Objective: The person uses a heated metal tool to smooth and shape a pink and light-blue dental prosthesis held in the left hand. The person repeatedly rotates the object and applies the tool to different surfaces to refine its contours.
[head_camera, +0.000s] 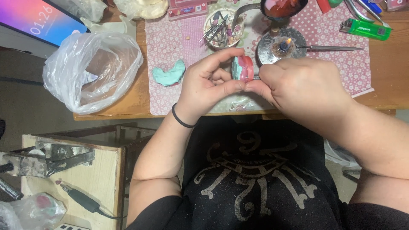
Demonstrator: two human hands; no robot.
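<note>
My left hand (209, 83) pinches a small dental cast (243, 68), teal with pink wax on it, between thumb and fingers above the table's front edge. A black band circles the left wrist. My right hand (300, 85) is closed against the cast's right side and grips a thin metal tool whose tip just shows by the cast. Right behind the hands a small burner (282, 46) is lit with a little flame.
A second teal cast (169, 74) lies on the pink patterned mat (170, 38). A clear plastic bag (91, 70) sits at left, a bowl of metal tools (221, 27) and a green lighter (365, 29) at the back. A wooden stand (89, 174) stands lower left.
</note>
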